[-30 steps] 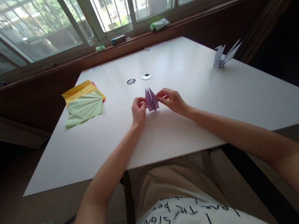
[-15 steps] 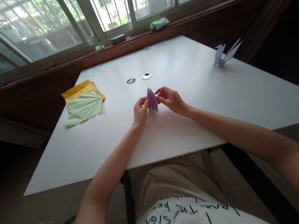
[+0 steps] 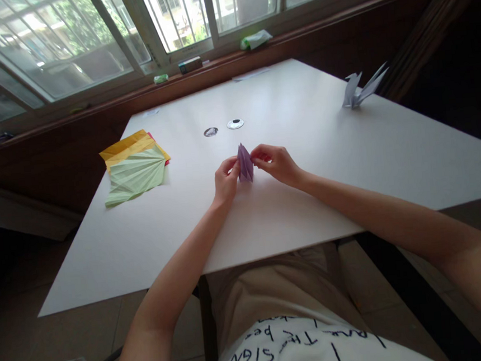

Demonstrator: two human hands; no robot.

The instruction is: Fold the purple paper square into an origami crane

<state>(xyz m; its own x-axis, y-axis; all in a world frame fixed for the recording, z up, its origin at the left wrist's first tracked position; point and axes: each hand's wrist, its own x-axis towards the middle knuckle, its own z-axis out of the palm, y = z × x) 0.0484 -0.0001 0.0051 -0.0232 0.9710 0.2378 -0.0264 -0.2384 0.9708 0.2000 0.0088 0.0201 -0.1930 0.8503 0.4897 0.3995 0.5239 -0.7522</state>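
1. The left hand (image 3: 225,180) pinches the left edge of a folded purple paper piece (image 3: 245,163), its fingers closed on the paper.
2. The right hand (image 3: 276,163) grips the same piece from the right side, its fingers curled shut on the upper right edge.
3. The folded purple paper piece stands upright between the two hands, its pointed tip up, just above the white table (image 3: 306,158) near the middle of the surface; whether its lower edge touches the table cannot be told.
4. Beyond the hands, two small round discs lie side by side on the table: a grey disc (image 3: 211,131) on the left and a white disc with a dark centre (image 3: 235,123) on the right, well apart from the purple piece.
5. Near the table's left edge lies a pleated pale green sheet (image 3: 136,178), fanned out, resting on yellow and orange sheets (image 3: 126,145) with a pink corner showing at their right.
6. At the far right of the table stands a folded pale paper crane (image 3: 359,88), wings raised.
7. On the window sill (image 3: 103,105) behind the table lie a small green item (image 3: 161,78), a dark box (image 3: 190,64) and a green-and-white packet (image 3: 255,38).
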